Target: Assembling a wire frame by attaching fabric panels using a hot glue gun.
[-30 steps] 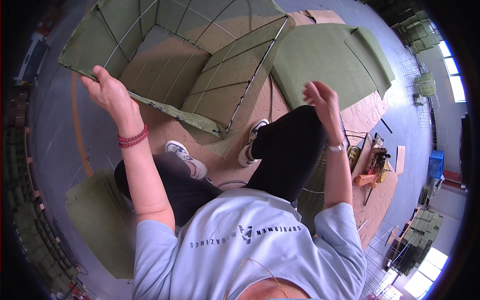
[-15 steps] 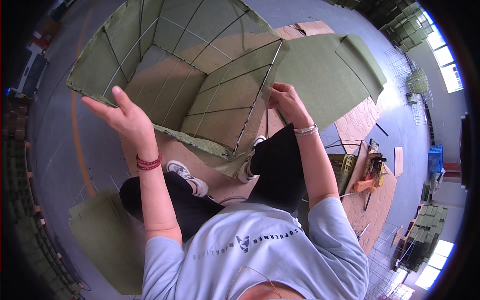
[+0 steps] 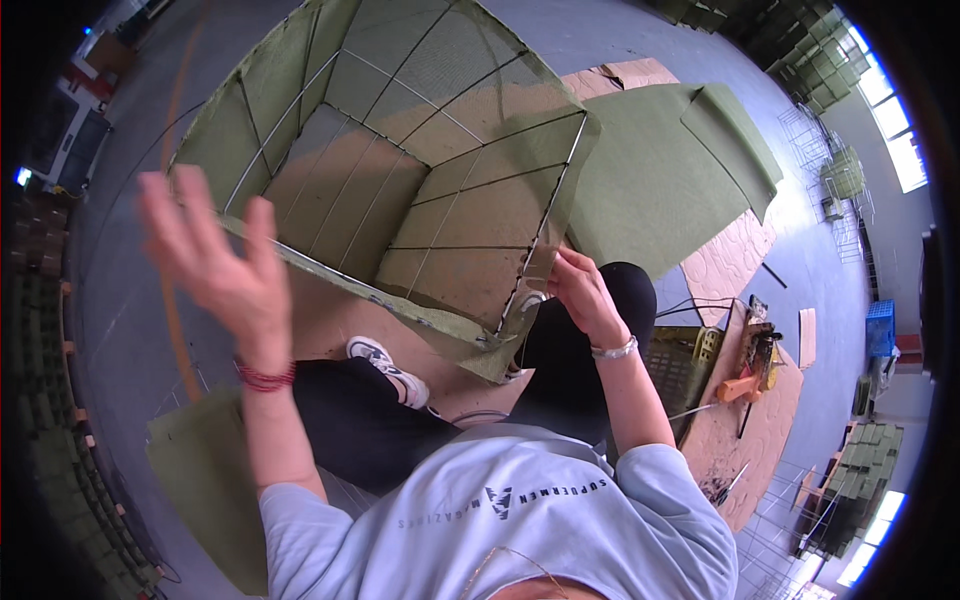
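Note:
In front of my legs stands a large open box frame [image 3: 418, 237] of thin metal wire, lined with green mesh fabric. My left hand [image 3: 228, 262] is raised beside its near left corner, fingers spread, with nothing in it; motion blurs the fingertips. At the right side, my right hand [image 3: 585, 295] pinches the loose edge of the green mesh fabric [image 3: 540, 264] close to the wire rim. Dark fastenings run along that rim. The near edge has fabric folded over the wire, and a loose flap hangs at the near right corner.
Green sheet material [image 3: 670, 165] lies flat beyond my right hand, on brown cardboard [image 3: 735, 255]. To the right are a yellow-green plastic basket [image 3: 683, 360] and an orange-handled tool [image 3: 740, 388]. Another green sheet [image 3: 205, 490] lies at my left. Wire panels and green stacks stand farther right.
My left hand has come away from the box's rim and opened wider. The box has shifted a little right and nearer, and my right hand has moved nearer along with the fabric edge.

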`<state>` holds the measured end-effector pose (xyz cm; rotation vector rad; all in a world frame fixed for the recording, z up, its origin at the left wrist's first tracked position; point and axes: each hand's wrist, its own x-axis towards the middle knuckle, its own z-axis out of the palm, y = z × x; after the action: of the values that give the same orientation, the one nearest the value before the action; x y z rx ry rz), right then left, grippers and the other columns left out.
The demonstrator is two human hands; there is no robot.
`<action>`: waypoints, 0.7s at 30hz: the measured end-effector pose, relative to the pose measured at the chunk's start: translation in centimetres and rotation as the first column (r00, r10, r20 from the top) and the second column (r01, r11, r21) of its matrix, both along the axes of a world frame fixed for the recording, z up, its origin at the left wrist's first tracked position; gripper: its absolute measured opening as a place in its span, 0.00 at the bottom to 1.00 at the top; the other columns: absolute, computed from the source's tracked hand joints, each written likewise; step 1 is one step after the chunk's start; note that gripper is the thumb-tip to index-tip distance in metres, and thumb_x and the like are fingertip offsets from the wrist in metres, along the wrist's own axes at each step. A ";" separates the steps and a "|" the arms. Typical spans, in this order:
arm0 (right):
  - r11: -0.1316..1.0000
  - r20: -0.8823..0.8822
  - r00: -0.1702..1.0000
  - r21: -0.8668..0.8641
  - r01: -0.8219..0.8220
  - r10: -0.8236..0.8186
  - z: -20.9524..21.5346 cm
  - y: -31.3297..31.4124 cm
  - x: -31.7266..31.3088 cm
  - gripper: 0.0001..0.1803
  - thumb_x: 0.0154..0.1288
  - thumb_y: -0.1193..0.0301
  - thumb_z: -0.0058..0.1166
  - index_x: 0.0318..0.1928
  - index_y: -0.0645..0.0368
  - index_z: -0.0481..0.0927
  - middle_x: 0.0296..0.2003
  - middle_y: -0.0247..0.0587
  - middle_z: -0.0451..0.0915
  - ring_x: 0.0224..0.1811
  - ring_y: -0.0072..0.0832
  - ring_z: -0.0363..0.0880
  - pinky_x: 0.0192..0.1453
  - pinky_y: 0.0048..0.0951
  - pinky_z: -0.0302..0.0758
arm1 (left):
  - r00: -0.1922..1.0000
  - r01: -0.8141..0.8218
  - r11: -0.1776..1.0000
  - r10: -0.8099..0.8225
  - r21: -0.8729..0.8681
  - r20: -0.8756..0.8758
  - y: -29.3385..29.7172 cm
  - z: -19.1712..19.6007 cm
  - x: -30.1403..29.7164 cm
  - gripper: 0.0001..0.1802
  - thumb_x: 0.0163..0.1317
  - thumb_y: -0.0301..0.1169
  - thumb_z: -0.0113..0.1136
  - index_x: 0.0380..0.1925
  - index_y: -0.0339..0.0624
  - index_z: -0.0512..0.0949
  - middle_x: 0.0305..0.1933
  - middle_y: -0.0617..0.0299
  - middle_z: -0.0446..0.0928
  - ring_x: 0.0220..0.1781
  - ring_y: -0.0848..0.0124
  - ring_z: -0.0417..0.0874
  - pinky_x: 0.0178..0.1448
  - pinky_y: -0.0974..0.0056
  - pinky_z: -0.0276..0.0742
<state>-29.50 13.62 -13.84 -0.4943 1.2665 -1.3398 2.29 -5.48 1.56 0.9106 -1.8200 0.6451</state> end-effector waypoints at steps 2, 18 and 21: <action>1.000 0.057 0.998 -0.006 0.013 -0.013 -0.6 0.9 0.8 0.19 0.80 0.66 0.43 0.59 0.66 0.75 0.50 0.40 0.83 0.53 0.27 0.82 0.59 0.31 0.78 | 0.997 -0.063 0.997 0.061 -0.045 -0.047 -4.7 3.6 1.7 0.41 0.67 0.58 0.56 0.70 0.41 0.66 0.71 0.44 0.67 0.72 0.48 0.69 0.73 0.47 0.61; 0.762 -0.876 0.300 -0.478 -0.437 -0.377 0.3 5.9 10.2 0.18 0.49 0.82 0.63 0.45 0.67 0.82 0.39 0.47 0.80 0.34 0.39 0.80 0.36 0.34 0.80 | 0.977 -0.211 0.699 0.171 0.683 0.127 -16.5 5.4 7.8 0.34 0.70 0.62 0.46 0.57 0.46 0.80 0.55 0.49 0.82 0.60 0.55 0.81 0.63 0.59 0.72; 0.738 -0.846 0.303 -0.532 -0.415 -0.439 0.5 4.9 10.4 0.20 0.46 0.82 0.63 0.45 0.68 0.82 0.39 0.47 0.80 0.34 0.39 0.80 0.35 0.34 0.79 | 0.979 -0.201 0.710 0.169 0.675 0.113 -16.1 5.4 7.9 0.35 0.69 0.63 0.46 0.57 0.47 0.80 0.55 0.49 0.82 0.60 0.54 0.81 0.63 0.59 0.72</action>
<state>-19.12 18.48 -13.38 -2.1621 1.6369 -1.5211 10.24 -21.62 6.97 1.5972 -2.0539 0.0721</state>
